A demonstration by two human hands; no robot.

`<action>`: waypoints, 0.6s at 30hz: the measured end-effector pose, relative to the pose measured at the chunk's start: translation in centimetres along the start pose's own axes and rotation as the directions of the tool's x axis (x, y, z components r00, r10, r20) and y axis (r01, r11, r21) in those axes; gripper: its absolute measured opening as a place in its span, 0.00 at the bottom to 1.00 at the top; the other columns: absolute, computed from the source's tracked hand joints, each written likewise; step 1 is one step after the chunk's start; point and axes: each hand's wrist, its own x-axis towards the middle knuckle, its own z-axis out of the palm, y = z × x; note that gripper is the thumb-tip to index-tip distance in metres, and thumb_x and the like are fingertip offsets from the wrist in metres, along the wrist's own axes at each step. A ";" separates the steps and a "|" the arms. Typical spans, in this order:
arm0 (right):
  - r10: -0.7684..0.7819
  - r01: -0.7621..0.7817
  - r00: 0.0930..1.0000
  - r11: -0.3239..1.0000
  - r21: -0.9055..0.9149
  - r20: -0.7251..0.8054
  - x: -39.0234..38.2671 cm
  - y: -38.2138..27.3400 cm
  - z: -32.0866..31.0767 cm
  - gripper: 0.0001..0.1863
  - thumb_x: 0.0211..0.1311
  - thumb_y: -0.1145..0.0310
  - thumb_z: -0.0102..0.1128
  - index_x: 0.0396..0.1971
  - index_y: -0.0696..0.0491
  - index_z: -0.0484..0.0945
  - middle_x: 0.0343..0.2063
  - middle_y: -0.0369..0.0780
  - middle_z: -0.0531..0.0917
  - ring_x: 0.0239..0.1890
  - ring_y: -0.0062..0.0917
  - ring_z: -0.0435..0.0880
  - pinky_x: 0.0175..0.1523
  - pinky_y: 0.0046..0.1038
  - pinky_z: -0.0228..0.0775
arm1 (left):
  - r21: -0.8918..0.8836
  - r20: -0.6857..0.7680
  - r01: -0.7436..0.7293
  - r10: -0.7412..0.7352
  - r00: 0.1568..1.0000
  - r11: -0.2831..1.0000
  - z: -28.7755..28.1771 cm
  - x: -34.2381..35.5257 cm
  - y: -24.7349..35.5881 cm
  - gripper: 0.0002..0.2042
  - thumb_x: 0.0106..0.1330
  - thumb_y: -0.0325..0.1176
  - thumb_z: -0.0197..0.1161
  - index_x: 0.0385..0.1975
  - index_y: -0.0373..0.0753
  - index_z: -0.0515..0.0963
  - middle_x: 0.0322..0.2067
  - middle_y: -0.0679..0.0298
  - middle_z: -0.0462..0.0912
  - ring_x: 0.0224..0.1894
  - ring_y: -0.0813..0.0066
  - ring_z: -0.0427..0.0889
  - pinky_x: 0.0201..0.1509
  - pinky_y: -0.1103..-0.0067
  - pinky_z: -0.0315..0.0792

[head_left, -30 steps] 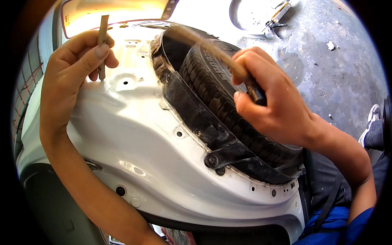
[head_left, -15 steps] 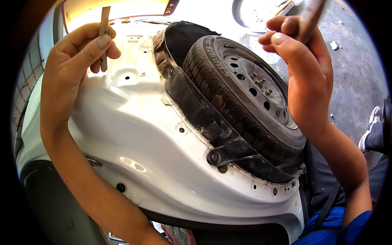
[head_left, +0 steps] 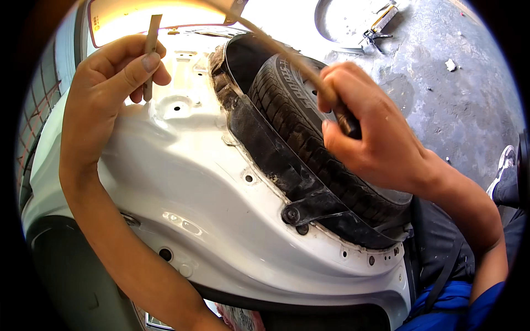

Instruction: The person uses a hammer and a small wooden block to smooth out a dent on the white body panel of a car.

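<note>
Flat metal strip (head_left: 153, 37) was up and left of the tire (head_left: 287, 126), near upright, over the white body panel (head_left: 185, 165). Couldn't tell if its lower end touched the panel.

Left hand (head_left: 113, 80): thumb and fingers pinched the strip about mid-length, both ends sticking out.

Right hand (head_left: 378, 129): fingers curled around the dark butt end of a wooden handle (head_left: 290, 58), in front of the tire's right side. Handle slanted up-left across the tire's top; far end blurred, ran out of view.

Black liner (head_left: 251, 127) bordered the tire's left side, bolted bracket (head_left: 316, 208) below-left of the tire. Caulking gun (head_left: 383, 21) lay on the floor (head_left: 430, 110) above-right of the tire; white scrap (head_left: 450, 65) and a shoe (head_left: 503, 165) sat right of it.
</note>
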 end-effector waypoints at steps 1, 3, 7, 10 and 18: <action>-0.027 0.027 0.999 0.999 -0.020 -0.019 0.3 -0.3 -0.1 0.08 0.63 0.73 0.56 0.41 0.54 0.72 0.44 0.39 0.76 0.46 0.23 0.76 0.58 0.30 0.68 | 0.007 0.003 0.007 -0.007 1.000 1.000 -0.3 0.0 0.1 0.15 0.69 0.39 0.65 0.46 0.34 0.83 0.29 0.65 0.84 0.30 0.84 0.73 0.36 0.86 0.65; 0.029 0.040 0.965 0.966 0.256 -0.260 0.6 -0.1 -0.6 0.09 0.64 0.72 0.56 0.42 0.55 0.73 0.45 0.40 0.77 0.47 0.23 0.78 0.60 0.30 0.68 | -0.015 0.003 -0.047 0.047 0.999 0.999 0.1 0.1 -0.2 0.15 0.69 0.39 0.65 0.46 0.34 0.83 0.29 0.66 0.84 0.30 0.84 0.73 0.36 0.86 0.65; 0.148 0.024 0.941 0.867 0.497 -0.303 -0.3 0.1 0.7 0.08 0.63 0.72 0.56 0.41 0.55 0.73 0.45 0.41 0.78 0.47 0.24 0.78 0.60 0.31 0.67 | 0.005 0.014 -0.001 0.001 1.000 1.000 0.3 0.1 0.3 0.14 0.69 0.40 0.64 0.45 0.35 0.83 0.29 0.66 0.84 0.29 0.84 0.72 0.36 0.86 0.65; -0.004 0.004 0.999 1.000 -0.009 0.034 0.5 -0.8 0.4 0.06 0.62 0.74 0.55 0.36 0.55 0.69 0.42 0.39 0.75 0.47 0.23 0.74 0.58 0.29 0.66 | 0.052 0.014 0.013 -0.014 1.000 0.999 -0.6 -0.2 0.3 0.14 0.69 0.40 0.64 0.45 0.36 0.83 0.29 0.66 0.84 0.29 0.84 0.72 0.36 0.86 0.64; -0.035 0.035 0.998 0.999 0.007 0.055 -0.1 0.2 0.9 0.08 0.58 0.74 0.56 0.37 0.55 0.71 0.43 0.40 0.75 0.44 0.24 0.74 0.57 0.30 0.66 | -0.045 0.024 -0.002 0.003 1.000 0.999 -0.2 -0.1 -0.1 0.15 0.68 0.41 0.65 0.46 0.36 0.83 0.29 0.66 0.84 0.30 0.84 0.73 0.36 0.86 0.64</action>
